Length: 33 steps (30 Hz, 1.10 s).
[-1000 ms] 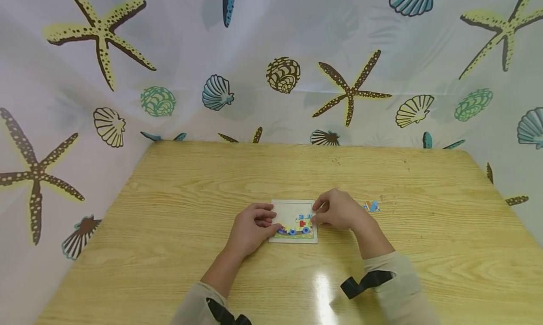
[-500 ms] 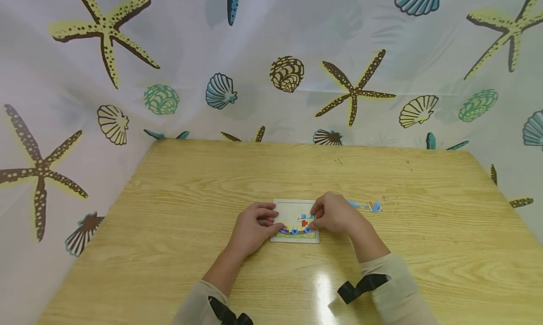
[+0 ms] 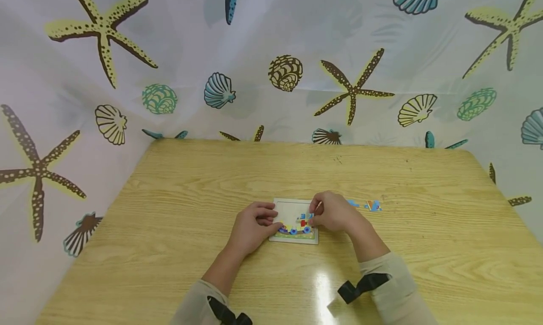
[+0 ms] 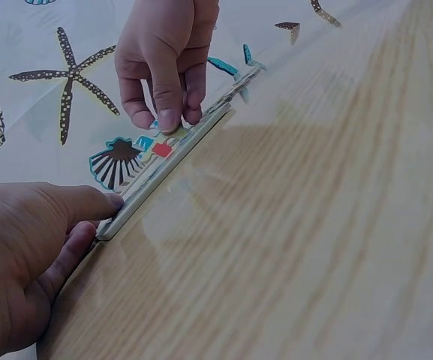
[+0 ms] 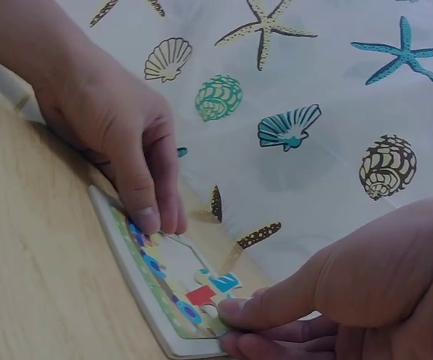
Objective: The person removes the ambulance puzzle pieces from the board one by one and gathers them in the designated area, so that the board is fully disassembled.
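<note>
A small jigsaw puzzle board [image 3: 290,209] with a pale frame lies on the table. Train-like pieces with blue wheels and a red block [image 5: 199,295] fill its lower part; bare tray shows above. My left hand [image 3: 252,228] grips the board's left edge, thumb on top and fingers along the side, seen also in the left wrist view. At the right edge, my right hand [image 3: 335,212] pinches a puzzle piece [image 4: 177,133] between thumb and fingers, against the fitted pieces. Fingers hide most of that piece.
Loose puzzle pieces [image 3: 373,205] in blue and orange lie on the wooden table [image 3: 191,183] beyond my right hand, one blue piece [image 3: 353,203] partly behind it. A curtain [image 3: 250,46] printed with shells and starfish hangs behind the table.
My right hand has shifted slightly left and down over the board's right edge, uncovering more of the loose pieces. My left hand keeps its hold on the board.
</note>
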Each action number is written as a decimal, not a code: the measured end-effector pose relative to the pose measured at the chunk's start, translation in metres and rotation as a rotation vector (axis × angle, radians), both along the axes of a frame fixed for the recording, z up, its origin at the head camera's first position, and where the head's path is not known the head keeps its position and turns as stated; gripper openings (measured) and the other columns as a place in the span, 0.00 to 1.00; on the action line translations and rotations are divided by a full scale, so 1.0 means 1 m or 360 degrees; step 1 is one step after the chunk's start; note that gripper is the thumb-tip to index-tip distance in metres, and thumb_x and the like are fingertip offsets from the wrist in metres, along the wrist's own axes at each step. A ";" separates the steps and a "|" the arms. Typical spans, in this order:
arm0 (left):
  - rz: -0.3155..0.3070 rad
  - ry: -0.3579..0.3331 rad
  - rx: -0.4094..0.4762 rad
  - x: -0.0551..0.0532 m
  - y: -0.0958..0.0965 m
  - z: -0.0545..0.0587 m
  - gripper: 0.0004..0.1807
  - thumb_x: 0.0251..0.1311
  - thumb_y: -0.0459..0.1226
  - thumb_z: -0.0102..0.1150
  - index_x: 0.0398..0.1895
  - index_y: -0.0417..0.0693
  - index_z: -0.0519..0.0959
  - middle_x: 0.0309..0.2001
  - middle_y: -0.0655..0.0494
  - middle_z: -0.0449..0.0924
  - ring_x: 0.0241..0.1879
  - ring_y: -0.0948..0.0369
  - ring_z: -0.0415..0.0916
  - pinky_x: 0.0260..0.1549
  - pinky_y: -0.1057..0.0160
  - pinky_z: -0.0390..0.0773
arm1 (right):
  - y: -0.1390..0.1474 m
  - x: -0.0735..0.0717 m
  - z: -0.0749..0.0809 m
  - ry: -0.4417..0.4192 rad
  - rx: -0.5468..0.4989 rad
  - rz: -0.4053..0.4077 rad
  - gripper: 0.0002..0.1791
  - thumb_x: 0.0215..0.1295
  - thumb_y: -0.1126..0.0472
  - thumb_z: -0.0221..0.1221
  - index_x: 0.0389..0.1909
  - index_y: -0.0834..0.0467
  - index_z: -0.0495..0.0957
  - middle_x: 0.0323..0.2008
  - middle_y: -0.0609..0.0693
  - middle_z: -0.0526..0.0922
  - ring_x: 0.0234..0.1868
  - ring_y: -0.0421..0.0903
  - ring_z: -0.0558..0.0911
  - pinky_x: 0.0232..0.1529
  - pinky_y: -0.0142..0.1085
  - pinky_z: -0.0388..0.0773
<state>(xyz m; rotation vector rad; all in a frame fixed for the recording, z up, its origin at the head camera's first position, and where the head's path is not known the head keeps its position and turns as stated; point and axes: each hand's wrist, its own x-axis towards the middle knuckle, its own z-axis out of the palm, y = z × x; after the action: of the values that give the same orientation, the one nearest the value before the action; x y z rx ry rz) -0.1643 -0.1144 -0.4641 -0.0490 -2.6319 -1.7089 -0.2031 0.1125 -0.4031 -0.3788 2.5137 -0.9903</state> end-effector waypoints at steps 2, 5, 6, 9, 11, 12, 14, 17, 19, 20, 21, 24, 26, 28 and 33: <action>-0.0002 0.0010 0.0015 0.000 -0.001 0.000 0.12 0.51 0.33 0.75 0.40 0.41 0.87 0.54 0.54 0.81 0.39 0.63 0.81 0.39 0.71 0.83 | 0.002 -0.001 0.001 -0.0074 -0.0093 -0.0009 0.04 0.64 0.70 0.63 0.37 0.63 0.78 0.31 0.54 0.82 0.29 0.45 0.82 0.31 0.34 0.81; -0.0001 0.0012 0.0030 0.000 -0.001 0.000 0.12 0.51 0.33 0.75 0.39 0.41 0.87 0.54 0.54 0.81 0.39 0.63 0.81 0.39 0.72 0.83 | 0.006 -0.002 0.003 -0.0179 -0.0227 -0.0022 0.02 0.67 0.71 0.60 0.39 0.66 0.78 0.33 0.57 0.82 0.30 0.47 0.85 0.34 0.37 0.85; 0.0000 0.0008 0.0031 0.000 -0.001 0.001 0.12 0.51 0.33 0.75 0.40 0.41 0.87 0.53 0.54 0.81 0.39 0.63 0.81 0.39 0.72 0.83 | 0.007 -0.003 0.004 -0.0200 -0.0257 -0.0028 0.03 0.67 0.72 0.59 0.39 0.66 0.77 0.33 0.57 0.82 0.30 0.47 0.85 0.34 0.37 0.85; -0.0004 0.0001 0.0035 0.000 -0.001 0.002 0.12 0.52 0.32 0.75 0.40 0.41 0.87 0.54 0.54 0.81 0.39 0.63 0.81 0.39 0.71 0.83 | 0.009 -0.004 0.005 -0.0248 -0.0332 -0.0011 0.04 0.67 0.72 0.58 0.41 0.67 0.77 0.33 0.58 0.81 0.30 0.48 0.87 0.35 0.39 0.86; -0.0006 0.0001 0.0039 0.000 -0.001 0.002 0.12 0.52 0.32 0.75 0.40 0.41 0.87 0.54 0.53 0.81 0.39 0.63 0.81 0.39 0.71 0.83 | 0.010 -0.004 0.005 -0.0289 -0.0379 0.0008 0.05 0.68 0.73 0.57 0.42 0.69 0.76 0.33 0.58 0.80 0.31 0.48 0.87 0.37 0.39 0.86; -0.0007 0.0002 0.0041 0.000 -0.001 0.003 0.12 0.52 0.32 0.75 0.40 0.41 0.87 0.54 0.53 0.81 0.39 0.63 0.81 0.39 0.71 0.83 | 0.010 -0.004 0.005 -0.0304 -0.0391 0.0017 0.06 0.68 0.73 0.57 0.43 0.70 0.76 0.33 0.58 0.80 0.31 0.48 0.87 0.37 0.39 0.86; -0.0009 0.0008 0.0042 0.000 -0.001 0.003 0.12 0.52 0.32 0.75 0.40 0.40 0.87 0.54 0.53 0.81 0.39 0.62 0.81 0.40 0.71 0.83 | 0.009 -0.004 0.004 -0.0327 -0.0405 0.0034 0.07 0.68 0.73 0.57 0.45 0.70 0.75 0.34 0.58 0.79 0.31 0.47 0.87 0.37 0.39 0.87; -0.0010 0.0017 0.0042 0.000 -0.001 0.002 0.12 0.52 0.32 0.75 0.40 0.40 0.87 0.54 0.53 0.81 0.39 0.62 0.81 0.40 0.71 0.83 | 0.008 -0.004 0.004 -0.0355 -0.0405 0.0027 0.07 0.69 0.72 0.56 0.46 0.70 0.75 0.35 0.58 0.79 0.31 0.47 0.87 0.38 0.40 0.87; -0.0010 0.0017 0.0041 0.000 -0.001 0.003 0.12 0.52 0.32 0.75 0.40 0.40 0.87 0.54 0.53 0.81 0.39 0.62 0.82 0.40 0.71 0.83 | 0.009 -0.004 0.006 -0.0368 -0.0401 0.0016 0.07 0.70 0.71 0.56 0.46 0.69 0.75 0.36 0.58 0.80 0.32 0.48 0.87 0.39 0.40 0.87; -0.0010 0.0018 0.0040 0.001 0.000 0.003 0.12 0.52 0.32 0.75 0.40 0.40 0.87 0.54 0.53 0.81 0.39 0.62 0.81 0.40 0.71 0.83 | 0.010 -0.003 0.007 -0.0380 -0.0404 0.0010 0.08 0.70 0.71 0.55 0.47 0.68 0.75 0.36 0.58 0.80 0.32 0.49 0.87 0.40 0.41 0.87; -0.0010 0.0016 0.0039 0.001 0.000 0.003 0.12 0.52 0.32 0.75 0.40 0.40 0.87 0.54 0.53 0.81 0.39 0.62 0.81 0.40 0.71 0.83 | 0.012 -0.003 0.008 -0.0385 -0.0411 0.0007 0.08 0.70 0.71 0.55 0.47 0.69 0.75 0.37 0.59 0.80 0.33 0.49 0.87 0.41 0.41 0.87; -0.0011 0.0011 0.0038 0.001 0.000 0.003 0.12 0.51 0.32 0.75 0.40 0.40 0.87 0.54 0.53 0.81 0.39 0.62 0.81 0.39 0.71 0.83 | 0.018 -0.005 0.010 -0.0391 -0.0437 0.0014 0.09 0.70 0.72 0.54 0.48 0.70 0.75 0.37 0.59 0.80 0.35 0.51 0.88 0.43 0.42 0.87; -0.0014 0.0012 0.0039 0.001 0.000 0.002 0.12 0.51 0.32 0.75 0.40 0.40 0.87 0.54 0.53 0.81 0.39 0.62 0.81 0.39 0.72 0.83 | 0.024 -0.006 0.010 -0.0384 -0.0460 0.0023 0.10 0.70 0.71 0.54 0.49 0.71 0.75 0.37 0.59 0.80 0.36 0.52 0.88 0.43 0.43 0.87; -0.0018 0.0012 0.0041 0.001 0.000 0.002 0.12 0.51 0.32 0.75 0.40 0.40 0.87 0.53 0.53 0.81 0.39 0.62 0.82 0.39 0.71 0.83 | 0.032 -0.009 0.008 -0.0380 -0.0484 0.0028 0.12 0.70 0.70 0.55 0.50 0.72 0.75 0.37 0.60 0.80 0.37 0.53 0.88 0.44 0.44 0.87; -0.0026 0.0021 0.0036 0.001 0.000 0.001 0.13 0.51 0.32 0.75 0.41 0.40 0.87 0.52 0.52 0.81 0.40 0.61 0.82 0.39 0.71 0.83 | 0.055 -0.016 0.007 -0.0394 -0.0511 -0.0006 0.14 0.71 0.66 0.57 0.52 0.71 0.74 0.39 0.60 0.81 0.39 0.53 0.88 0.45 0.44 0.86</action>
<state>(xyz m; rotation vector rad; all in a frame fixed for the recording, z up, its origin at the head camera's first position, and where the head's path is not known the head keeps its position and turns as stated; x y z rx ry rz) -0.1637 -0.1141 -0.4634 -0.0813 -2.6097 -1.7368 -0.2196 0.1672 -0.3966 -0.3211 2.1394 -1.3577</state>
